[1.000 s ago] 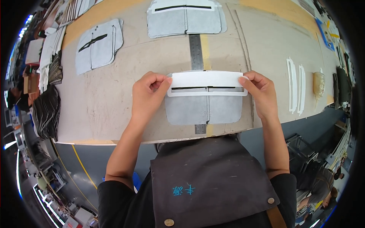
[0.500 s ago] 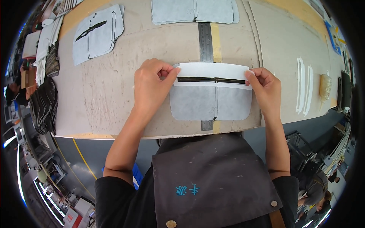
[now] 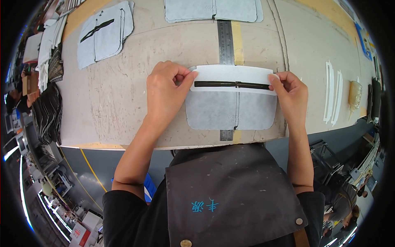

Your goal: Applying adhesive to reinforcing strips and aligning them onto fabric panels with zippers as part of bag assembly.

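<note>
A white strip (image 3: pixel 234 76) with a black zipper slot along its middle lies over the upper edge of a grey fabric panel (image 3: pixel 230 111) on the worktable (image 3: pixel 115 111). My left hand (image 3: pixel 164 92) pinches the strip's left end. My right hand (image 3: pixel 290 94) pinches its right end. A metal ruler (image 3: pixel 225 41) runs under the panel, away from me across the table.
More grey panels lie at the back centre (image 3: pixel 212 10) and back left (image 3: pixel 105 35). Two white strips (image 3: pixel 332 96) and a small packet (image 3: pixel 354 94) rest at the right. Dark fabric stacks (image 3: pixel 47 111) hang off the left edge. I wear a dark apron (image 3: pixel 230 197).
The strip and grey panel, held at both ends, have shifted slightly right and lower in view, with the far panels sliding toward the upper edge. Both hands keep their pinch.
</note>
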A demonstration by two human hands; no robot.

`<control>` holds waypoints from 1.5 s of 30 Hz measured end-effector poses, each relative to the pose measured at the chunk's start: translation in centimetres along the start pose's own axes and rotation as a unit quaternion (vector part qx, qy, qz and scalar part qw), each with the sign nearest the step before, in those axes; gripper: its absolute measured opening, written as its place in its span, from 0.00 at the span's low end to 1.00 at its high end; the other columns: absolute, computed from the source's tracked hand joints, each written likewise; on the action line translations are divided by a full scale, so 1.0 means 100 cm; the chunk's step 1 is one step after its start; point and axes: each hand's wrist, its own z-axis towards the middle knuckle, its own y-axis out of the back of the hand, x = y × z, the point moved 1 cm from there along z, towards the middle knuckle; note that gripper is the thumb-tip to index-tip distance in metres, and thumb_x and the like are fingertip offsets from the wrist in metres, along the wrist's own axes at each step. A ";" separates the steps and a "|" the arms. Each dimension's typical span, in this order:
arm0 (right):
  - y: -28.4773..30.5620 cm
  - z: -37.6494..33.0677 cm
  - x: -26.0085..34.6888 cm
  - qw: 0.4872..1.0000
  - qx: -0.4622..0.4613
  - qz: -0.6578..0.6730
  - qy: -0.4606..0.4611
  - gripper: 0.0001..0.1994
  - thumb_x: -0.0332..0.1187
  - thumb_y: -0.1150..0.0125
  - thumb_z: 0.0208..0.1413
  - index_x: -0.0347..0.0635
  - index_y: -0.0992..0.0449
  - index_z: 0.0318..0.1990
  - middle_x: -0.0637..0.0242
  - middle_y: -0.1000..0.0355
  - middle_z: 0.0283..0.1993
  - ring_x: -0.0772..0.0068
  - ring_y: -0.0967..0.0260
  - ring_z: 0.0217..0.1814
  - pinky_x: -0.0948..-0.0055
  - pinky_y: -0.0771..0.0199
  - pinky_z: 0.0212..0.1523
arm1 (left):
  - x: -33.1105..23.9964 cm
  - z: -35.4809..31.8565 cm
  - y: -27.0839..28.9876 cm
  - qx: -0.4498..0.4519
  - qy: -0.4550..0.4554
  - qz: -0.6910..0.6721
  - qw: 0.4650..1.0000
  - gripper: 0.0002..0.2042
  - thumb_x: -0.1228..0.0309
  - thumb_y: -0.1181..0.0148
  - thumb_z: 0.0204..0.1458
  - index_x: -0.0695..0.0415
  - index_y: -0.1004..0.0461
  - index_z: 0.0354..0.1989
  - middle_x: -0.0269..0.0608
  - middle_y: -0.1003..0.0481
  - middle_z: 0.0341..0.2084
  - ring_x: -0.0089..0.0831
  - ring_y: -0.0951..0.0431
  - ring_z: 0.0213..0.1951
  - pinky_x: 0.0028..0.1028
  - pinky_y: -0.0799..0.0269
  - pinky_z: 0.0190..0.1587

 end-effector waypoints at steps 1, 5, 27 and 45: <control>0.000 0.000 0.000 1.000 -0.001 0.000 0.002 0.09 0.31 0.34 0.55 0.31 0.22 0.32 0.69 0.26 0.25 0.84 0.30 0.27 0.82 0.32 0.30 | 0.000 0.000 0.000 -0.002 -0.002 0.002 1.000 0.07 0.75 0.30 0.47 0.63 0.23 0.26 0.38 0.27 0.22 0.22 0.29 0.22 0.22 0.32 0.26; 0.000 0.000 -0.001 1.000 0.001 -0.002 0.003 0.09 0.31 0.34 0.55 0.31 0.22 0.32 0.69 0.26 0.25 0.84 0.30 0.27 0.82 0.32 0.30 | -0.001 -0.001 0.000 -0.004 -0.003 0.004 1.000 0.07 0.74 0.30 0.47 0.63 0.23 0.26 0.38 0.27 0.22 0.22 0.29 0.23 0.22 0.32 0.26; 0.000 -0.001 0.001 1.000 -0.006 0.003 -0.007 0.09 0.30 0.33 0.54 0.31 0.22 0.32 0.69 0.26 0.25 0.84 0.30 0.27 0.83 0.33 0.29 | 0.003 -0.008 -0.008 -0.034 -0.035 0.015 0.999 0.06 0.78 0.31 0.47 0.62 0.24 0.25 0.37 0.28 0.23 0.24 0.29 0.26 0.22 0.30 0.26; 0.010 0.007 0.003 0.989 0.010 -0.134 0.070 0.07 0.28 0.30 0.48 0.36 0.23 0.25 0.64 0.27 0.28 0.74 0.30 0.27 0.74 0.29 0.30 | -0.001 -0.005 -0.002 -0.028 -0.023 0.002 0.999 0.07 0.79 0.31 0.46 0.61 0.26 0.24 0.37 0.30 0.22 0.28 0.31 0.27 0.26 0.33 0.26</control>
